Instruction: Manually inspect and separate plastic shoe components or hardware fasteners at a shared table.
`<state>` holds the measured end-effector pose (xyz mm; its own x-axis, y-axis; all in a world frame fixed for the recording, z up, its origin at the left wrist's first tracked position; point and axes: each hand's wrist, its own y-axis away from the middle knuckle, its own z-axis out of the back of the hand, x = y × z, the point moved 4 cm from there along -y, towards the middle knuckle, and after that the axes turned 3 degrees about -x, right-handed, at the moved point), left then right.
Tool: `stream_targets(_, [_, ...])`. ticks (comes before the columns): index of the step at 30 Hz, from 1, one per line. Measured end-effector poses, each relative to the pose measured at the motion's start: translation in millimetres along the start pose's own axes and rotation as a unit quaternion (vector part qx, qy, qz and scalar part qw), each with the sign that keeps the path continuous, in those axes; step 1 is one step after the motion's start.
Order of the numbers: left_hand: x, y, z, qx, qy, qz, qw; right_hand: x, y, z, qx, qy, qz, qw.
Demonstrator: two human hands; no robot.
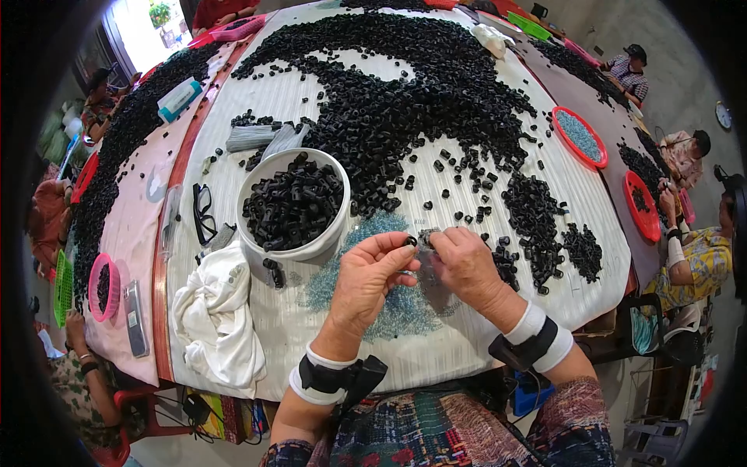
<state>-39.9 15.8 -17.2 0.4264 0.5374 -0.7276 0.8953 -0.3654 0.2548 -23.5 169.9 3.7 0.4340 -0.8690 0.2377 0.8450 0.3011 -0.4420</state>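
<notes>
The desk (599, 233) has a pale, striped cover. Directly on it: one large heap of black parts (405, 109) — far and central; a white bucket (313, 254), with glasses (201, 219) and a crumpled white cloth (214, 319) nearby; small bluish beads (331, 286) — spread toward the near edge.

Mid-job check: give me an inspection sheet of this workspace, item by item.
Surface: white-covered table, the cover faintly striped.
Work things: heaped black pieces, more in a white bucket; bluish beads spread beside it.
Clutter: eyeglasses and a crumpled white cloth, both left of the beads.
Left hand: pinches a small black piece.
Right hand: at a small greyish item; grip unclear.
Cables: none clearly made out.
Surroundings: people on both sides.
</notes>
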Motion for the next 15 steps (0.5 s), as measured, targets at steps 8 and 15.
stream_targets(8, [1,1,-2,0.004,-0.029,-0.001,1.0,-3,-2,8,-0.005,-0.064,-0.056,0.996])
stream_targets(15, [-2,6,-8,0.027,-0.04,0.0,0.999,8,-20,39,-0.086,-0.445,-0.192,0.871])
